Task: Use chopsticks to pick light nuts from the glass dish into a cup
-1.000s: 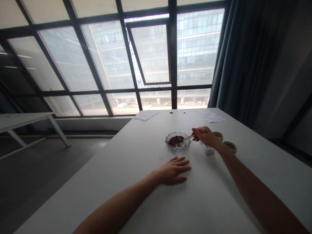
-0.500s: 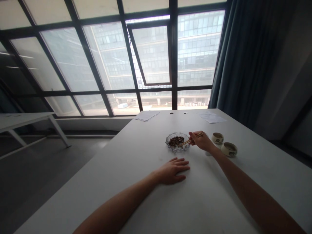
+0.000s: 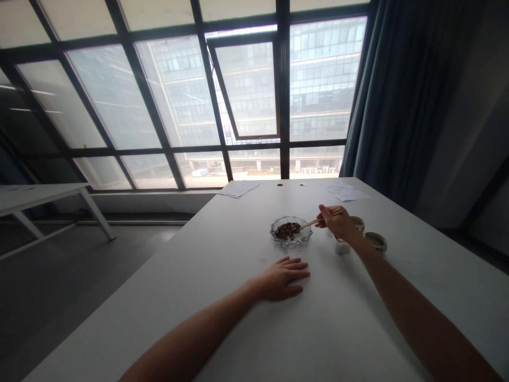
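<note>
My right hand (image 3: 337,223) pinches slim wooden chopsticks (image 3: 310,224), their tips over the scalloped glass dish (image 3: 290,243) of dark brown bits at mid-table. My left hand (image 3: 283,277) lies flat and slack, holding nothing, on the smooth white table (image 3: 222,249). A round glazed cup (image 3: 377,242) sits just beside my right wrist
</note>
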Demonstrator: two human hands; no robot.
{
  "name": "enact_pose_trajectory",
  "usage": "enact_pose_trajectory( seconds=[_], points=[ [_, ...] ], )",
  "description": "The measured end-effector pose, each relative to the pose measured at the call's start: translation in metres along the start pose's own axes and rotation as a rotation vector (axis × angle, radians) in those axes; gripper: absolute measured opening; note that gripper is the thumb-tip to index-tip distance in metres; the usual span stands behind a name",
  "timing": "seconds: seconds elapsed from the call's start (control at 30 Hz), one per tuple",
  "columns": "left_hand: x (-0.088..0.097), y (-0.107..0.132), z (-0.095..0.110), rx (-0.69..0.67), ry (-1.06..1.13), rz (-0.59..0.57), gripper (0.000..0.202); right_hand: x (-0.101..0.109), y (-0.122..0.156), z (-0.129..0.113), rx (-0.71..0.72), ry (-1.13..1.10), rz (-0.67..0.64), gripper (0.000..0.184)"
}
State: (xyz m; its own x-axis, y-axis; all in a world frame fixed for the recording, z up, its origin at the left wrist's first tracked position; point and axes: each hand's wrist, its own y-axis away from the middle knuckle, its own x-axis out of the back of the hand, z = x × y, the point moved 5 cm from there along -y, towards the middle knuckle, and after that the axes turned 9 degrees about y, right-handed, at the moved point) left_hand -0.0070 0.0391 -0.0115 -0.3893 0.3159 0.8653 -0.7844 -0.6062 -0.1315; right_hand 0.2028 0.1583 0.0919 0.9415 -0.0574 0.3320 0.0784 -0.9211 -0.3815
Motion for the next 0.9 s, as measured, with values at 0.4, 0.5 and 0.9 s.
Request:
enact_pose_trajectory(
  seconds=[0.4, 0.5, 0.9],
  points=[
    [-0.001, 0.001, -0.002, -0.008, -0.007, -0.003, 0.056, 0.087, -0.018, 0.016, -0.050, 0.348, 0.353, 0.051],
    [-0.002, 0.001, -0.003, -0.007, -0.002, -0.008, 0.057, 0.086, -0.017, 0.017, -0.073, 0.389, 0.338, 0.047],
    [-0.001, 0.000, -0.002, -0.006, 0.014, -0.009, 0.057, 0.069, -0.008, -0.007, 0.041, 0.076, 0.303, 0.049]
  ],
)
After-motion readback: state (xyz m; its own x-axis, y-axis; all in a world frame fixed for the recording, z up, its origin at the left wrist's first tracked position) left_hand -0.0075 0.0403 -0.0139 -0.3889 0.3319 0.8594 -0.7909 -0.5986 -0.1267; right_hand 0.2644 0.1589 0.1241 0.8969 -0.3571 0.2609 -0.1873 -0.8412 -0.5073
